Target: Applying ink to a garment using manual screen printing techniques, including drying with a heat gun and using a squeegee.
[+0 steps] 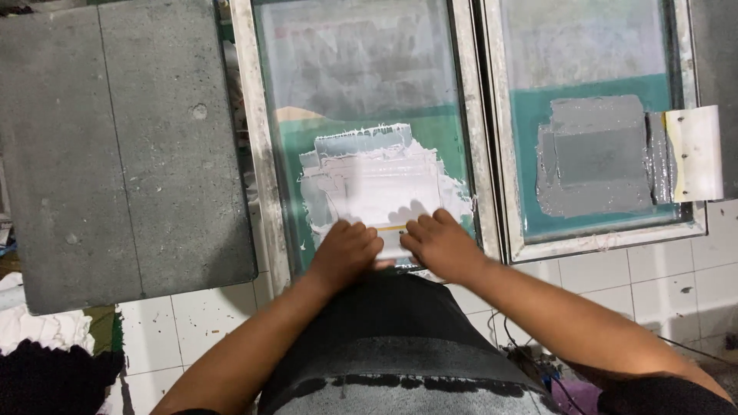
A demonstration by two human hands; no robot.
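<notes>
The squeegee (pixel 390 240) lay crosswise at the near edge of the green mesh screen (pixel 369 146), smeared white, gripped from both ends. White ink (pixel 384 184) covered the screen's lower middle in a wet, ragged-edged rectangular patch.

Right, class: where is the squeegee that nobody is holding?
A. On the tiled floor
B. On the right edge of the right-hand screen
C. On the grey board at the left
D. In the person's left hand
B: the white squeegee rests across the right-hand screen frame's right edge, untouched.
</notes>
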